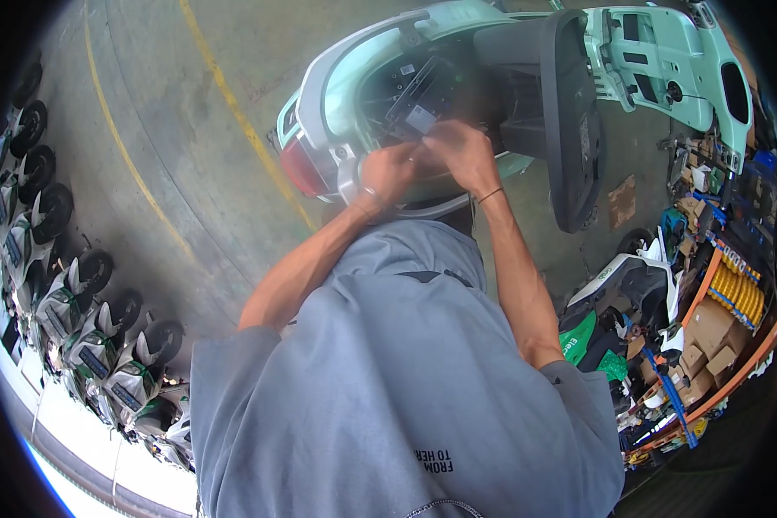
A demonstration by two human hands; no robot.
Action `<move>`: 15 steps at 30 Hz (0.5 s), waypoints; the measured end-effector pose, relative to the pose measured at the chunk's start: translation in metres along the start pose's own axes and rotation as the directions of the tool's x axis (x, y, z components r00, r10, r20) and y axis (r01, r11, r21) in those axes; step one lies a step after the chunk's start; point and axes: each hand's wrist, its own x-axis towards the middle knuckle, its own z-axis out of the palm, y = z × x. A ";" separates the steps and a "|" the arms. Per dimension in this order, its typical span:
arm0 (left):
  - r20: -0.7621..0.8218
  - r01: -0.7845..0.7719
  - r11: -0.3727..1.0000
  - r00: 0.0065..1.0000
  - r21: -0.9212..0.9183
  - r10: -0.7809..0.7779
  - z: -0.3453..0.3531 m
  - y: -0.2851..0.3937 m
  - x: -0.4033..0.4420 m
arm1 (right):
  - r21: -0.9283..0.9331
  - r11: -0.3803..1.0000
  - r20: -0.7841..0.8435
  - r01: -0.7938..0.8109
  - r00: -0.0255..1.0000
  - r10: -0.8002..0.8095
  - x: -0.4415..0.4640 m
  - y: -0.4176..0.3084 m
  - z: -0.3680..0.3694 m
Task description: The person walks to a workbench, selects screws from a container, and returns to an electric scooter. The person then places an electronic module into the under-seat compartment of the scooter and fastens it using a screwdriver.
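Note:
A mint-green scooter (pixel 318 79) stands in front of me with its seat (pixel 570 129) tipped up to the right. Both my hands are over the rear of its open storage well, their fingertips almost meeting. My left hand (pixel 390 171) is closed, fingers bunched, beside the silver rear grab rail (pixel 347 168). Closed as well, my right hand (pixel 462 154) has its fingers bent down toward the left one. What lies between the fingers is too small and blurred to make out. Just beyond them a pale label (pixel 420 119) shows inside the dark well.
Several parked scooters (pixel 95 358) line the left side. Yellow lines (pixel 224 86) cross the concrete floor. On the right are orange-framed shelving (pixel 708 268) with cardboard boxes (pixel 708 341), loose parts, and a white and black scooter body (pixel 634 281). A cardboard piece (pixel 622 201) lies on the floor.

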 end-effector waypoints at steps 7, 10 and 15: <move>0.042 0.061 0.998 0.997 -0.024 -0.060 -0.001 0.002 0.003 | -0.253 0.964 -0.025 0.084 0.995 -0.093 0.034 0.024 -0.007; 0.029 0.051 0.998 0.998 -0.032 -0.050 -0.002 0.004 0.002 | -0.280 0.956 0.062 0.088 0.995 -0.074 0.032 0.030 -0.001; 0.121 0.078 0.993 0.989 0.085 -0.089 -0.002 0.002 0.003 | -0.224 0.970 0.109 0.096 0.991 -0.073 0.026 0.029 -0.001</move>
